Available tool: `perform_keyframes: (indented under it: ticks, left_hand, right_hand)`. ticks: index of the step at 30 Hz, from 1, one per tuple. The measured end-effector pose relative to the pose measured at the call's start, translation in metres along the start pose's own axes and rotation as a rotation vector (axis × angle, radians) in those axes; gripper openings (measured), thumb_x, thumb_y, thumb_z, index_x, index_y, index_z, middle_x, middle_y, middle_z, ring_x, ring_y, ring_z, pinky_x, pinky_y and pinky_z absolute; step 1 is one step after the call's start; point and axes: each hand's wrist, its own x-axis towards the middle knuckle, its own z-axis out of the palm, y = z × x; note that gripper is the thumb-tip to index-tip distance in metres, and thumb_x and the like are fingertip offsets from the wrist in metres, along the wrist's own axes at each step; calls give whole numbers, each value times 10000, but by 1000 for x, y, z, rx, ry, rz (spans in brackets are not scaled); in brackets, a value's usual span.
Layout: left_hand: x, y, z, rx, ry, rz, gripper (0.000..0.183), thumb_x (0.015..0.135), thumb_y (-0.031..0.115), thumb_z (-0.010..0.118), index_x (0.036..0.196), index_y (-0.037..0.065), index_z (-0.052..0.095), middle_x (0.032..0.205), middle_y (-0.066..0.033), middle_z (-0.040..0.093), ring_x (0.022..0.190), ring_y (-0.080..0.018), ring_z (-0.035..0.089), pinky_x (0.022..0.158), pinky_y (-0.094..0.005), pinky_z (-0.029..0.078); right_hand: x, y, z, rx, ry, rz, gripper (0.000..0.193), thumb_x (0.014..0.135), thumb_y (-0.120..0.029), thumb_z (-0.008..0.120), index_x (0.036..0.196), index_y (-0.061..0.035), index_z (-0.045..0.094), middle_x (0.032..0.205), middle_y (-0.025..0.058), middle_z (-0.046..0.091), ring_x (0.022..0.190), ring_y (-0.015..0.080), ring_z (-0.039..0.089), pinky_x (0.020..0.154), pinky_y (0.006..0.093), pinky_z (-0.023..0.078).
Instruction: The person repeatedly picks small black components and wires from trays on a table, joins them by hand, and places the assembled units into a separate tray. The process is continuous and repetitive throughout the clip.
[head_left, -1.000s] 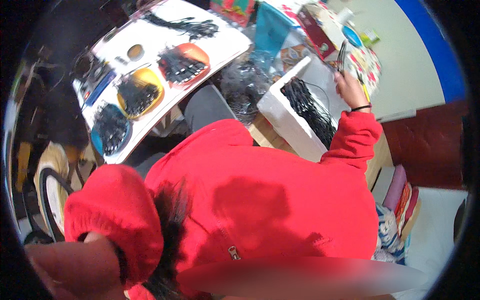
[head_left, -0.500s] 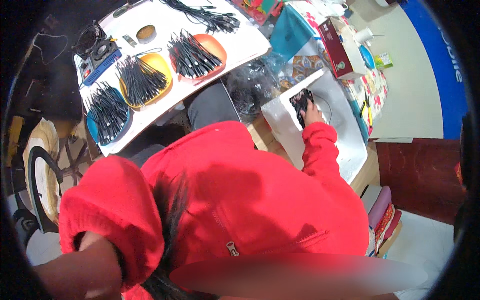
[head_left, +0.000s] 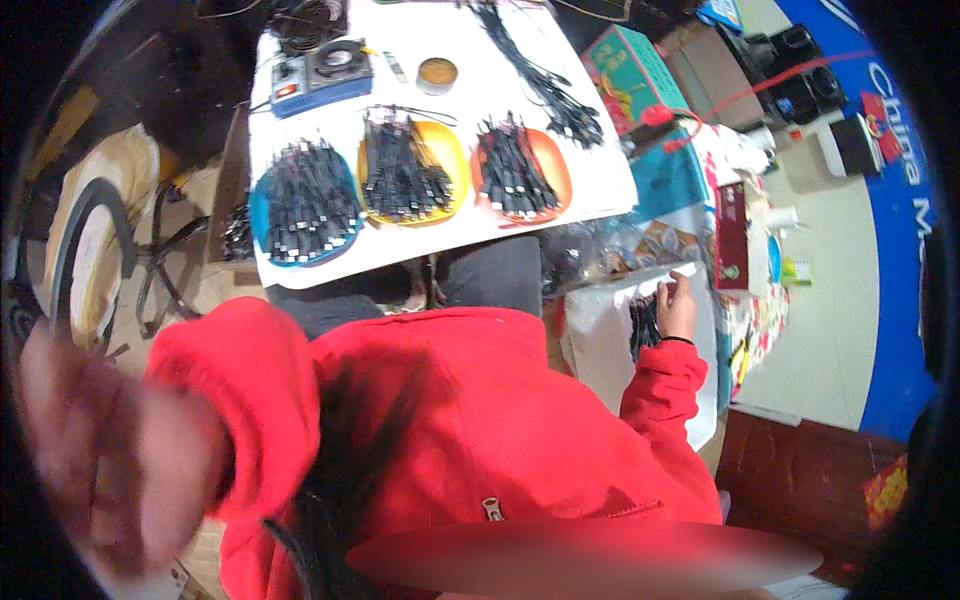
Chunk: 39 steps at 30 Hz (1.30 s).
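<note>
My right hand (head_left: 678, 308) is over the white foam box (head_left: 595, 350) at my right side, its fingers stretched out and nothing visible in them. Black cables (head_left: 643, 328) lie in that box, right beside the hand and partly hidden by it. At the lower left, my left hand (head_left: 130, 450) shows large and smeared by motion, so its fingers cannot be made out. On the white table ahead, bundles of short black cables fill a blue tray (head_left: 262, 222), a yellow tray (head_left: 455, 160) and an orange tray (head_left: 556, 175).
A blue soldering station (head_left: 325, 90) and a small round tin (head_left: 437, 75) stand behind the trays. Longer black cables (head_left: 545, 85) lie at the table's far right. Beside the foam box is a dark red carton (head_left: 732, 235). A chair (head_left: 85, 250) stands at the left.
The view has swung, bringing the table nearer the middle. My right hand has come off the black cables and its fingers have straightened. My left hand has come into view, blurred.
</note>
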Motion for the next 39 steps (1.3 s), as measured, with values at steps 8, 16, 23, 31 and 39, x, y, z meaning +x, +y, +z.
perform_keyframes:
  ticks: [8, 16, 23, 31, 39]
  left_hand:
    - [-138, -64, 97, 458, -1093, -348, 148, 802, 91, 663, 840, -31, 591, 812, -210, 606, 776, -377, 601, 695, -422, 484]
    - [-175, -97, 103, 475, -1083, -381, 93, 803, 68, 616, 778, -11, 573, 792, -205, 611, 769, -378, 605, 705, -450, 490]
    - [-153, -90, 102, 261, -730, -507, 101, 770, 15, 639, 808, -18, 551, 794, -166, 557, 699, -319, 569, 670, -374, 494]
    - [-158, -89, 118, -470, -579, -969, 87, 931, -16, 424, 976, -30, 498, 837, -64, 570, 654, -65, 476, 604, -211, 420]
    - [-188, -118, 146, -246, -690, -1178, 123, 922, 72, 536, 968, -20, 604, 928, -70, 643, 821, -126, 609, 708, -231, 468]
  right_hand:
    - [-4, -295, 26, 623, -315, -788, 160, 887, -144, 590, 895, 11, 626, 793, 178, 640, 725, 302, 644, 671, 368, 502]
    - [19, -385, 88, -1, -143, -621, 231, 836, -223, 631, 787, 1, 659, 794, 222, 651, 763, 387, 642, 725, 463, 510]
    - [18, -363, 72, 284, 53, -723, 151, 861, -156, 628, 873, -8, 654, 758, 191, 651, 707, 337, 651, 642, 401, 506]
    - [16, -357, 58, 319, -7, -808, 150, 865, -170, 623, 897, -30, 664, 762, 177, 660, 690, 331, 654, 637, 391, 515]
    - [23, -365, 78, 269, -145, -822, 182, 824, -228, 645, 844, -54, 692, 817, 190, 660, 792, 372, 638, 737, 449, 504]
